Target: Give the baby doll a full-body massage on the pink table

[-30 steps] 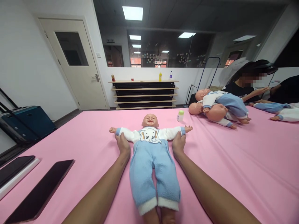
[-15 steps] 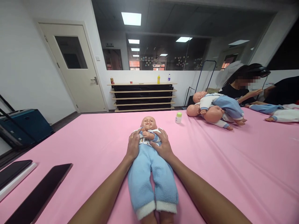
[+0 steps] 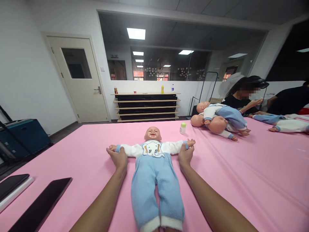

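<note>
Leaving its chest, arms of the bald plastic doll in blue-and-white clothes [image 3: 154,168], lying on pink sheeting [image 3: 224,185], are spreading sideways; left hand [image 3: 118,158] and right hand [image 3: 185,157] are clasping the wrists, seemingly mid-stretch, next needing even control.

The doll's head [image 3: 152,134] looks smooth, glossy plastic, its trousers [image 3: 144,187] fuzzy matt cloth.
</note>
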A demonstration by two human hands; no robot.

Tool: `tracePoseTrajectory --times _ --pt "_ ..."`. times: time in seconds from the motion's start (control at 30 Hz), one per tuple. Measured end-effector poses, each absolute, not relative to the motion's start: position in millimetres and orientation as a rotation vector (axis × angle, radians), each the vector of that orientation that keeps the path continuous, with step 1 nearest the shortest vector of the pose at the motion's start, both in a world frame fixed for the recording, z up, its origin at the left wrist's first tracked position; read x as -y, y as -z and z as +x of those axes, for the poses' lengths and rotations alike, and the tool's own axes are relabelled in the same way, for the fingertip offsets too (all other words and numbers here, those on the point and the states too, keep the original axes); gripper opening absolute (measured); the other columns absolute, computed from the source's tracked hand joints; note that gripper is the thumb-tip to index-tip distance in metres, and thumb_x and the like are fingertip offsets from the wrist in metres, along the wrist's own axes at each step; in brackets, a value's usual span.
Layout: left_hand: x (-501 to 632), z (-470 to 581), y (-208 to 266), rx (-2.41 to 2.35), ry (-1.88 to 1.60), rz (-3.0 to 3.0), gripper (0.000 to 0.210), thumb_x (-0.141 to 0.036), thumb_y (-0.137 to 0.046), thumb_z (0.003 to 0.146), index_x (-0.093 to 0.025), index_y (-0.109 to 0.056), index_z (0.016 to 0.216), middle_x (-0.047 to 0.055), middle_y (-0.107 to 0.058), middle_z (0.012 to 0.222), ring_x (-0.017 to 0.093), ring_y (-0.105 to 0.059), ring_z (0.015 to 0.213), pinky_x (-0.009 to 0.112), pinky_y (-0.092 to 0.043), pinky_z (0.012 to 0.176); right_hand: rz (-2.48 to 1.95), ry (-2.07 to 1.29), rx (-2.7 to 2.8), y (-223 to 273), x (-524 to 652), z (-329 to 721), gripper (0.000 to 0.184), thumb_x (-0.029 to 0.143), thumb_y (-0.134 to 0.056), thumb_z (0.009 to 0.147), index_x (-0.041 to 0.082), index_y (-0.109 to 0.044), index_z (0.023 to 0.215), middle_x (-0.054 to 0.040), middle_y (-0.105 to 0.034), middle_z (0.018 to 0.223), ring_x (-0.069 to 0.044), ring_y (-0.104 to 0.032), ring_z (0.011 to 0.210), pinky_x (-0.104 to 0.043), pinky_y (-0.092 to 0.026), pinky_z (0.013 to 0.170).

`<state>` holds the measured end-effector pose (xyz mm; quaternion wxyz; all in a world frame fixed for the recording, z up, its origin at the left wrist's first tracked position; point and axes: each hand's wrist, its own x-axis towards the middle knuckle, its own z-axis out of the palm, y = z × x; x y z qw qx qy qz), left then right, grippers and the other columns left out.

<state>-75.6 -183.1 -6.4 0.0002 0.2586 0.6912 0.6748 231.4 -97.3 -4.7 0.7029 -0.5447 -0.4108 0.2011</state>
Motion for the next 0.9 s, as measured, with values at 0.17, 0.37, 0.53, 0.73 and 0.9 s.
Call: tracePoseTrajectory --times 0.17,0.37,0.53,0.73,0.9 --pt "183.6 -78.2 4.4 -2.254 -2.069 0.757 0.078 -0.022 -0.055 0.078 -0.015 -0.017 0.146 0.020 -0.051 0.126 0.033 -0.049 0.125 0.052 -0.037 0.105 -1.235 -0.480 0.887 11.0 93.6 232.5 0.060 0.041 -0.050 0.084 0.014 -0.043 0.137 -0.0147 -0.044 0.146 -0.026 -0.040 0.137 -0.043 -0.030 0.115" --pt "194.3 -69.3 -16.5 -2.437 -2.034 0.913 0.082 -0.015 -0.056 0.075 -0.017 -0.019 0.148 0.023 -0.032 0.145 0.035 -0.021 0.143 0.057 -0.018 0.114 -1.226 -0.492 0.832 17.5 85.3 235.2 0.061 0.039 -0.054 0.080 0.015 -0.045 0.135 -0.0142 -0.046 0.145 -0.027 -0.040 0.137 -0.044 -0.029 0.115" --pt "219.9 -41.2 -51.5 -2.492 -1.791 1.412 0.072 -0.025 -0.057 0.081 -0.020 -0.027 0.146 0.019 -0.026 0.153 0.034 -0.018 0.145 0.056 -0.022 0.114 -1.228 -0.511 0.813 12.0 89.9 232.9 0.064 0.036 -0.055 0.077 0.014 -0.043 0.135 -0.0169 -0.050 0.140 -0.028 -0.048 0.130 -0.042 -0.035 0.110" --pt "337.1 18.3 -80.3 -2.250 -1.042 2.203 0.060 -0.035 -0.050 0.089 -0.021 -0.034 0.145 0.014 -0.040 0.147 0.031 -0.036 0.136 0.050 -0.037 0.108 -1.266 -0.515 0.820 11.7 89.9 229.8 0.057 0.033 -0.052 0.079 0.017 -0.047 0.133 -0.0120 -0.053 0.138 -0.023 -0.052 0.127 -0.037 -0.038 0.108" --pt "433.4 69.3 -50.2 -2.411 -0.578 2.320 0.065 -0.044 -0.051 0.087 -0.014 -0.038 0.143 0.016 -0.064 0.110 0.029 -0.063 0.098 0.039 -0.052 0.079 -1.290 -0.536 0.790 16.4 87.0 227.6 0.054 0.032 -0.052 0.081 0.018 -0.047 0.132 -0.0103 -0.055 0.136 -0.023 -0.054 0.123 -0.036 -0.041 0.105"
